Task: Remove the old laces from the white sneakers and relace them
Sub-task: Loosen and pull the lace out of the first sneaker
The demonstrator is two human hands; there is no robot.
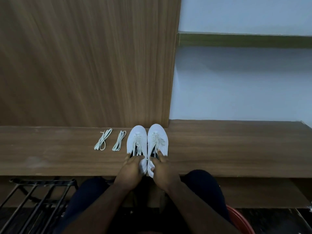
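Head view. You have the two white sneakers side by side on the wooden bench [236, 149], toes pointing away from you toward the wood-grain panel [84, 65], their inner sides touching. The left sneaker [136, 141] and the right sneaker [157, 139] are both still laced; the laces are pale and loosened, with slack ends trailing toward the heels.

Your left hand [130, 169] is wrapped around the heel of the left sneaker, fingers curled closed on it. Your right hand [162, 171] grips the heel of the right sneaker, with the forefinger extended along the shoe opening; whether it also pinches a lace end cannot be told, since the area is dim and small.

To the left of the sneakers, two folded pale lace bundles lie on the bench: the near bundle [119, 141] just beside the left sneaker, the far bundle [103, 140] further left. They do not touch.

Below the bench edge you see your dark-clothed knees, a black metal rack [33, 200] at lower left, and a red bucket rim [239, 218] at lower right.
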